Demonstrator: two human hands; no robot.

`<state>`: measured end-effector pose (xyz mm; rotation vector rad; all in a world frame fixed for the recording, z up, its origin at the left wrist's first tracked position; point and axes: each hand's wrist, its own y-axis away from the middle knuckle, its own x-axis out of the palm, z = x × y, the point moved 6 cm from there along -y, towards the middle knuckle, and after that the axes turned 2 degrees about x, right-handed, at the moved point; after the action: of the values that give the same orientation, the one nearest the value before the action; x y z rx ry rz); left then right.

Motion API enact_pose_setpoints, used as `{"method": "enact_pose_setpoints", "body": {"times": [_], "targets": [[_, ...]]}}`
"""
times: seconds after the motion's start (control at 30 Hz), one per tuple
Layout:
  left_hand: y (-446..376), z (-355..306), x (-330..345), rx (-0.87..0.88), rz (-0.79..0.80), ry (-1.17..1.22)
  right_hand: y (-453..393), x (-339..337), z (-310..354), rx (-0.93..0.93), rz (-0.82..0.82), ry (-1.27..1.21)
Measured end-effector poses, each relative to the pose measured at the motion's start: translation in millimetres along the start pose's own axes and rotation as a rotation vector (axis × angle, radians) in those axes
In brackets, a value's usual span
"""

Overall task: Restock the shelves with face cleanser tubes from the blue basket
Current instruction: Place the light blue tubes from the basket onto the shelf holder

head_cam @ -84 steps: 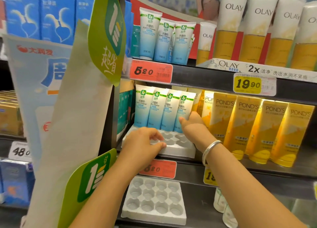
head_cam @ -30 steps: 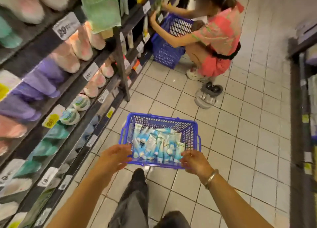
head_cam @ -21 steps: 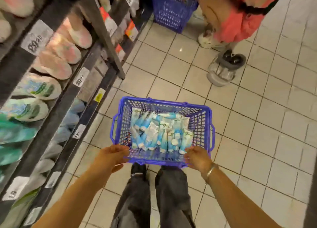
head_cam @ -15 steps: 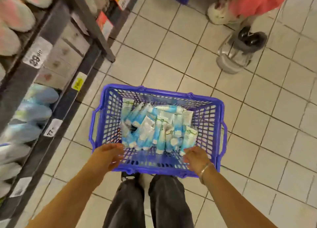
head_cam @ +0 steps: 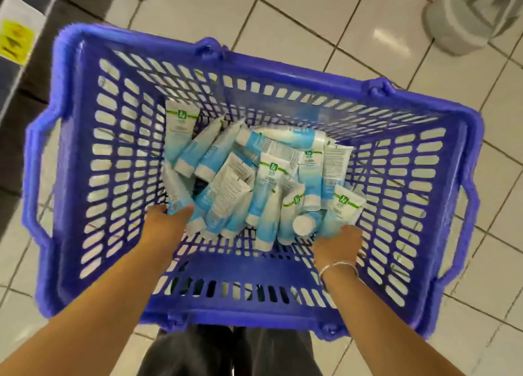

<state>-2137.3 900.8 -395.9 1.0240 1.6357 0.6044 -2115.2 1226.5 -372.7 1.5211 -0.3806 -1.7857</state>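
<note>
The blue basket [head_cam: 85, 155] stands on the tiled floor right below me, seen from above. A loose heap of several white-and-blue face cleanser tubes [head_cam: 268, 183] lies on its bottom. Both my hands are down inside the basket. My left hand [head_cam: 164, 225] is at the heap's left end, its thumb and fingers round the lower end of a tube [head_cam: 173, 189]. My right hand [head_cam: 336, 244], with a silver bangle on the wrist, is at the cap end of a tube [head_cam: 341, 214] on the right. Its fingertips are hidden among the tubes.
The dark bottom shelf edge with a yellow price tag [head_cam: 14, 40] runs along the left. A grey step stool [head_cam: 458, 22] stands on the floor at the top right. My legs in dark trousers [head_cam: 226, 353] are just behind the basket's near wall.
I turned from the shelf to the basket on the floor and bent over it. Both hands went from the near rim down into the basket to the tubes.
</note>
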Motion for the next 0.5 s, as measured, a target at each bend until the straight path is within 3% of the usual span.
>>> {"method": "enact_pose_setpoints", "body": {"times": [0.1,0.37,0.5], "targets": [[-4,13,25,-0.023,-0.029,-0.025,-14,2,-20,0.027,-0.089,-0.074],[-32,30,34,0.016,-0.074,-0.206,-43,19,-37,0.068,-0.032,0.1],[-29,40,50,-0.127,0.145,0.118,-52,14,-45,0.058,0.017,0.132]]}}
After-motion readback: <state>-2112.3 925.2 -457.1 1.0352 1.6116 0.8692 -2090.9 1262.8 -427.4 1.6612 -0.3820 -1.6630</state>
